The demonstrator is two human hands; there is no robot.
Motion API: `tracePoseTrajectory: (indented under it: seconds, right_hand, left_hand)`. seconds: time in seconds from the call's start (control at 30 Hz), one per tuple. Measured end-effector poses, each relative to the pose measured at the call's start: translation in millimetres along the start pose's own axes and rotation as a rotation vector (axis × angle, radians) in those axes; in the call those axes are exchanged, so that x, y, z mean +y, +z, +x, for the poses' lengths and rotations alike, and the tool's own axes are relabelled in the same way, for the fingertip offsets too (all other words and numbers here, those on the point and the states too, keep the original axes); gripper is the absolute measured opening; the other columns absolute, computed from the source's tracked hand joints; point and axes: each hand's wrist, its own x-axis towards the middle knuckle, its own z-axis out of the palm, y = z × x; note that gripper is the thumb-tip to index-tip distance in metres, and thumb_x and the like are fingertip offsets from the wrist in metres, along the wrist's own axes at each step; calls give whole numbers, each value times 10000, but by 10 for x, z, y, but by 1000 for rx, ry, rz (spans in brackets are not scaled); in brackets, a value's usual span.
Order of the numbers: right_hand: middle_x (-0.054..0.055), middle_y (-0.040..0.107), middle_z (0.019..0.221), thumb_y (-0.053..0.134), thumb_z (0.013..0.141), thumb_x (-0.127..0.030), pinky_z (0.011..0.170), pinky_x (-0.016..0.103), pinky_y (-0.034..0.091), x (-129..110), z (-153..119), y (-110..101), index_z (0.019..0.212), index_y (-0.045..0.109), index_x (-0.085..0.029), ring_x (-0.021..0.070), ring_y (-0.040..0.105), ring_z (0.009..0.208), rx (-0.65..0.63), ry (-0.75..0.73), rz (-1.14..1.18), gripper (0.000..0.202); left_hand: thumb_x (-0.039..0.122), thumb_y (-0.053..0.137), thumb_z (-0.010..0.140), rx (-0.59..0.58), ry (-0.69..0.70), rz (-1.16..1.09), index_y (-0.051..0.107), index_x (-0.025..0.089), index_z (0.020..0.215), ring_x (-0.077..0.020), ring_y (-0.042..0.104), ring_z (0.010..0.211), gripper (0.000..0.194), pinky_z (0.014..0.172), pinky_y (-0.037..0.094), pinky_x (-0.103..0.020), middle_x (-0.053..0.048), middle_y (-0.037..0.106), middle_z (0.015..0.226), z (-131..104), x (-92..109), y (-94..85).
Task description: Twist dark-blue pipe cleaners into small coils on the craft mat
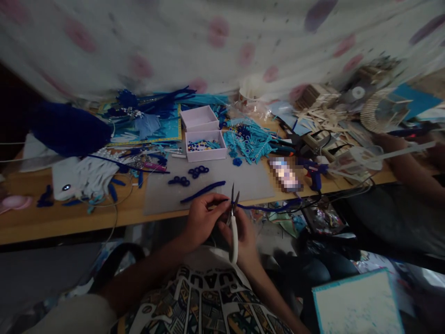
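My right hand [246, 236] is closed around scissors [234, 234] with white handles, their blades pointing up and parted. A dark blue pipe cleaner [267, 208] runs from between the blades out to the right, past the table's front edge. My left hand [205, 220] pinches its near end just left of the blades. On the grey mat [243, 183] beyond my hands lies a short bundle of blue pipe cleaner [203, 191]. Behind it are two blue looped pieces, one on the left [179, 181] and one on the right [198, 171].
A white box [206, 155] of beads stands behind the mat, its lid [199, 118] behind it. Light-blue pieces [250, 139] are heaped to the right. A phone [285, 174] and glue gun [314, 174] lie near the front edge. Another person's arm [399, 162] reaches in at far right.
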Motion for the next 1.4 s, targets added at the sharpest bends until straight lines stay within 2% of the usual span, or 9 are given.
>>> tracePoseTrajectory:
  seconds: [0.4, 0.63, 0.73, 0.83, 0.97, 1.07, 1.2, 1.3, 1.4]
  right_hand:
    - [40, 727, 1035, 708, 839, -273, 874, 337, 536, 52, -52, -67, 1088, 668, -226, 203, 679, 936, 24, 32, -74, 256]
    - [38, 734, 936, 689, 842, -311, 754, 302, 535, 193, -155, -92, 1089, 687, -199, 188, 661, 807, 83, 62, -154, 272]
    - [37, 733, 852, 690, 837, -350, 674, 296, 523, 240, -237, -106, 1039, 712, -179, 185, 638, 716, 125, 93, -247, 265]
    - [38, 724, 827, 697, 842, -365, 667, 308, 526, 301, -357, -111, 1039, 714, -178, 193, 635, 708, 166, 125, -259, 272]
    - [12, 683, 739, 716, 834, -431, 585, 290, 501, 365, -531, -203, 1059, 697, -187, 180, 609, 636, 281, 170, -204, 333]
    - [-9, 647, 667, 703, 834, -481, 508, 264, 440, 266, -570, -389, 1073, 688, -172, 151, 549, 538, 324, 198, -272, 391]
    - [-28, 635, 612, 696, 830, -470, 504, 261, 410, -94, -303, -650, 1185, 630, -184, 165, 554, 510, 242, 100, -671, 461]
    - [31, 701, 674, 636, 855, -458, 564, 282, 428, -357, 134, -738, 1090, 662, -194, 211, 642, 577, 204, -13, -1091, 354]
    - [72, 741, 748, 611, 876, -381, 590, 288, 410, -485, 614, -776, 1108, 690, -208, 246, 686, 658, 135, -81, -1449, 300]
  left_hand:
    - [297, 731, 757, -52, 45, 85, 743, 146, 833, -179, 702, 701, 169, 665, 550, -267, -53, 759, 779, -6, -137, -14]
    - [291, 720, 761, -56, 33, 72, 742, 145, 819, -163, 673, 677, 159, 645, 533, -258, -45, 741, 756, -36, -319, 33]
    - [297, 732, 753, -81, -25, 26, 740, 141, 810, -155, 662, 671, 167, 647, 535, -260, -43, 730, 747, -42, -418, 62]
    - [318, 785, 701, -76, -140, -91, 733, 138, 789, -139, 650, 657, 206, 662, 554, -269, -31, 716, 739, -46, -457, 78]
    - [356, 862, 614, -50, -239, -214, 740, 138, 800, -126, 639, 658, 311, 627, 568, -252, -26, 712, 748, -47, -384, 32]
    - [383, 871, 620, -87, -252, -205, 765, 139, 849, -128, 639, 659, 350, 584, 566, -236, -43, 722, 756, -36, -296, -52]
    - [392, 843, 655, -98, -164, -135, 796, 138, 929, -129, 621, 667, 377, 548, 572, -234, -50, 714, 776, -4, -212, -164]
    - [407, 806, 702, -116, -94, -87, 793, 144, 1004, -128, 614, 669, 401, 547, 586, -242, -31, 681, 762, 16, -150, -236]
    - [420, 789, 723, -107, -62, -92, 774, 148, 1035, -155, 675, 717, 414, 637, 627, -292, -27, 686, 788, 22, -79, -325]
